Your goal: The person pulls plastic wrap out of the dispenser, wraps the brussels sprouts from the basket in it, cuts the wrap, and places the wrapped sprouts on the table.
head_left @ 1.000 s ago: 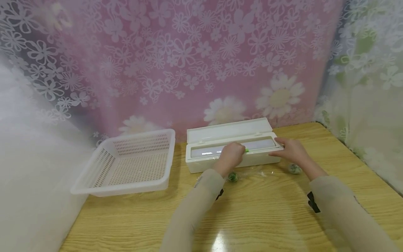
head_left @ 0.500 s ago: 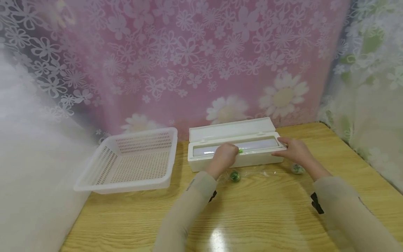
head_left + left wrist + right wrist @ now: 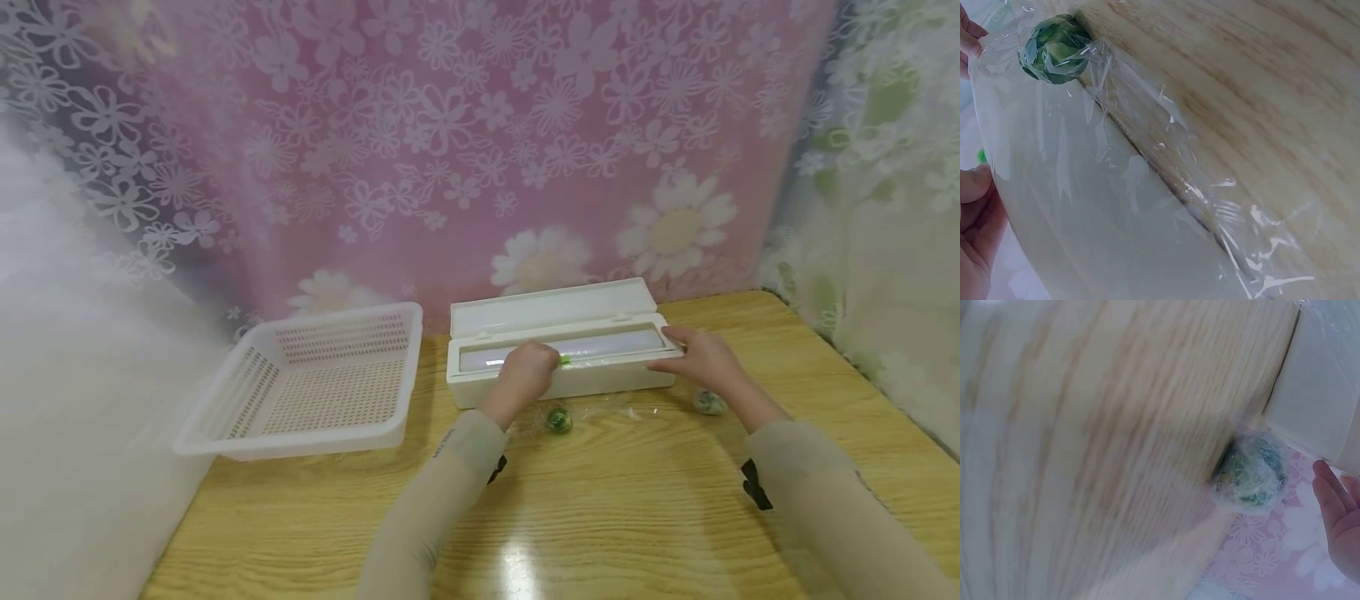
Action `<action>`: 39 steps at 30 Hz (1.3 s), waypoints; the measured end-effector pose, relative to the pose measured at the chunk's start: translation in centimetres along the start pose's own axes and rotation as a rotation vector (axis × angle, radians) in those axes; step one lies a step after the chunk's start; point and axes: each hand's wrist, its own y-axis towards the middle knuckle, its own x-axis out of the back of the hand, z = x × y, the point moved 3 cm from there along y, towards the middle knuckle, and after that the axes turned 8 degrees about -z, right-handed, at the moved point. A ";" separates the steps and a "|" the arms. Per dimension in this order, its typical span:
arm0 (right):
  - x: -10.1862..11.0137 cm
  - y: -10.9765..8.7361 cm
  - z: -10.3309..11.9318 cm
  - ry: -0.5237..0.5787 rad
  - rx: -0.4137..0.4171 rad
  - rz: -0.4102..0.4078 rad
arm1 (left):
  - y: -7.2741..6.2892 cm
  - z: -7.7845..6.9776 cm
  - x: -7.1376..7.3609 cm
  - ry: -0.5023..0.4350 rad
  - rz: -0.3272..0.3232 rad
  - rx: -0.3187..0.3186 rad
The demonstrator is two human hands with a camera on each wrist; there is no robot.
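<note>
A white cling film dispenser (image 3: 607, 379) stands on the table with its lid raised and a film roll (image 3: 615, 343) inside. My left hand (image 3: 528, 369) pinches the small green slide cutter (image 3: 566, 360) on its front edge, left of the middle. My right hand (image 3: 701, 360) grips the dispenser's right end, thumb in front and fingers at the top. Clear film (image 3: 1166, 156) hangs down the front onto the table. On that film lies a green, leafy ball like a Brussels sprout (image 3: 558, 419). A similar ball wrapped in film (image 3: 1252, 472) rests by the dispenser's right end, below my right hand.
To the left of the dispenser stands a white perforated plastic basket (image 3: 401, 433). The wooden table (image 3: 615, 508) reaches back to a pink flowered curtain (image 3: 420, 167), with pale curtains on both sides.
My left hand has slid left along the dispenser's front edge with the green slide cutter. My right hand keeps its grip on the right end. The head view has shifted slightly.
</note>
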 end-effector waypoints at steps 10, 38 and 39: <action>-0.6 0.2 0.3 0.013 -0.009 0.015 | -1.2 0.9 0.6 0.003 -0.056 -0.010; -0.1 0.2 -0.3 -0.004 -0.008 0.022 | -4.6 5.7 1.2 0.006 -0.048 0.107; -0.1 0.2 -0.2 -0.002 -0.008 0.023 | -4.7 5.8 1.3 0.005 -0.050 0.108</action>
